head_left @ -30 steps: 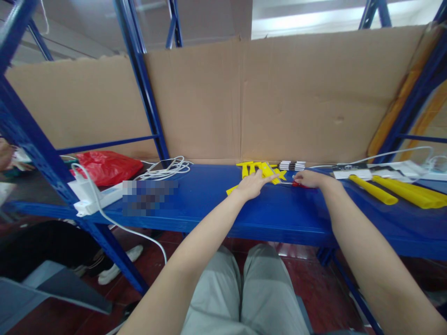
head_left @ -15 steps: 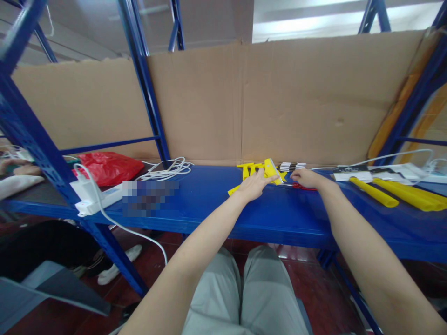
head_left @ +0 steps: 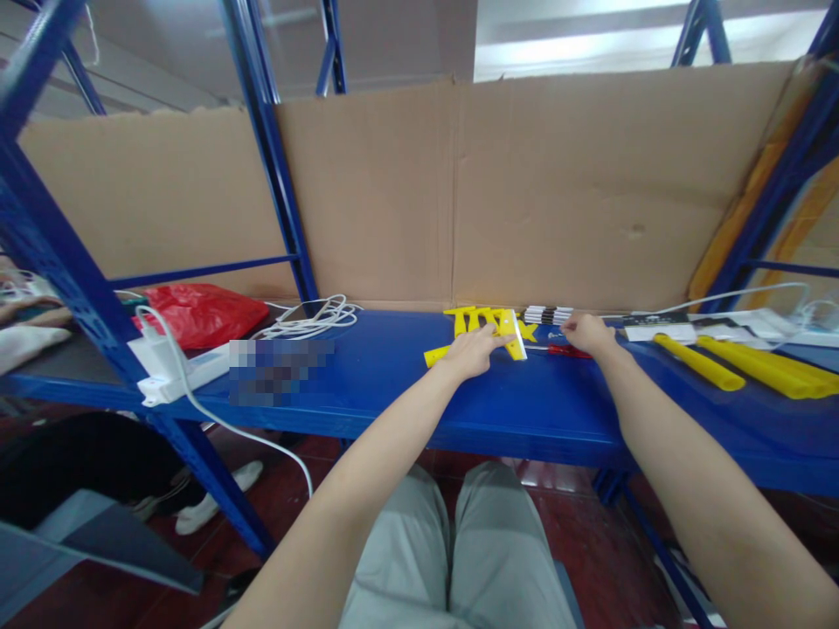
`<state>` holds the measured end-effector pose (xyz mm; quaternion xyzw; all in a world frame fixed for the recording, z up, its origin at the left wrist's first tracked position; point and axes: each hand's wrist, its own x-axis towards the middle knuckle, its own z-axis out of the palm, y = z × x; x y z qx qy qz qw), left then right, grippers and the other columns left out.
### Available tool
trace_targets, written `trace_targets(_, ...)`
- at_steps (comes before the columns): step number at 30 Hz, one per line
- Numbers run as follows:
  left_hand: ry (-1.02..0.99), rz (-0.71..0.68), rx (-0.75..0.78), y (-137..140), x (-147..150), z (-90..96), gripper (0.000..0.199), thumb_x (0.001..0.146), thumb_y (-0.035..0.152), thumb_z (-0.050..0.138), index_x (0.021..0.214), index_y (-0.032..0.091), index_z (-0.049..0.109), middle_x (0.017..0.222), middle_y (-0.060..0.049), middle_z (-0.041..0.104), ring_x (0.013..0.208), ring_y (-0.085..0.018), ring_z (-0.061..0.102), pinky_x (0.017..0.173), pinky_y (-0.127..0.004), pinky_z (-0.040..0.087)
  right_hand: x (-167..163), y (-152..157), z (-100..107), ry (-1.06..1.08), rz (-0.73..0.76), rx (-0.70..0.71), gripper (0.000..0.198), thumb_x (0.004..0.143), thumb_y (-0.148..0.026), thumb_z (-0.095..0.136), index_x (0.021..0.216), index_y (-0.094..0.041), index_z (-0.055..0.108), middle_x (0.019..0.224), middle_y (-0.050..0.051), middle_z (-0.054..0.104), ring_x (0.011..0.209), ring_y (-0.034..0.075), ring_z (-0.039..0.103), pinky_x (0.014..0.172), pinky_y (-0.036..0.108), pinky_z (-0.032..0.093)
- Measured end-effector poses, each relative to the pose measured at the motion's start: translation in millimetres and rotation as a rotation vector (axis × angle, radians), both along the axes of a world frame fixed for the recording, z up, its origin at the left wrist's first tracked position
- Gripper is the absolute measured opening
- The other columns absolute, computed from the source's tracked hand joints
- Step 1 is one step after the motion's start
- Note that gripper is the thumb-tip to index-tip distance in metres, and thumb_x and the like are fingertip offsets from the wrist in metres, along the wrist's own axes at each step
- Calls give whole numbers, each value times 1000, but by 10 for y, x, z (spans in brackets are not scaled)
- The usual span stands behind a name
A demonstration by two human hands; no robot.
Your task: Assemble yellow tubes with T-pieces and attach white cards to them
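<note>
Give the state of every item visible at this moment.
Yellow scraper: held in left hand, white edge rightward
Right hand: bent, grip unclear
Red-handled tool: lying flat
Yellow tubes: lying flat
White cable: loosely coiled
White adapter: cable attached
Red bag: crumpled
Cardboard: upright

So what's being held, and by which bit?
The left grip holds a yellow tool by its handle. Whether the right grip holds anything, I can't tell.
</note>
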<state>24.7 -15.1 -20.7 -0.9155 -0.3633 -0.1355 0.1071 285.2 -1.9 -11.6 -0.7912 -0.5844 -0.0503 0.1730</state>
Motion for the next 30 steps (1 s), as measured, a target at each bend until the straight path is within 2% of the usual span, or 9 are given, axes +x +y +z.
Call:
trace_targets(7,-11,12,-27,-24,-1,10,60,89,9,40,143,37,44,132,-9,48,109,-27,56,87,-40,50,69,159,-100,14,86,-95,32,72,-37,67,101,-28,76,121,16,60,121,44,43,96,62,37)
trace_targets(13,-11,22,-47,-52,1,27,60,90,9,40,143,37,43,133,-9,48,111,-28,56,89,-40,49,69,205,-127,-58,162,-89,35,76,-39,62,105,-24,75,126,20,56,122,48,40,96,68,33)
trace_targets(18,11,22,-34,-52,0,26,59,91,10,40,144,36,42,132,-9,49,107,-26,57,87,-39,50,-40,145,-88,-117,46,-167,37,81,-29,53,113,-32,72,135,11,54,128,41,39,101,66,31)
trace_targets(21,19,19,-26,-50,-1,26,59,91,10,40,144,36,42,131,-9,49,106,-25,58,87,-38,50,-109,103,-49,-126,27,-194,39,83,-24,50,115,-32,71,136,10,53,130,39,37,102,66,29)
trace_targets(26,24,20,-19,-29,5,15,58,91,11,41,144,36,42,131,-9,49,106,-25,58,86,-37,50,-170,56,-3,-111,71,-154,35,82,-21,49,103,-28,76,132,12,56,129,40,38,100,67,30)
trace_targets(30,23,7,-4,-9,9,-2,59,91,10,40,144,37,41,130,-9,49,108,-25,57,86,-37,50,-166,58,-14,-88,98,-72,23,79,-29,57,87,-25,78,117,13,63,124,39,42,96,63,36)
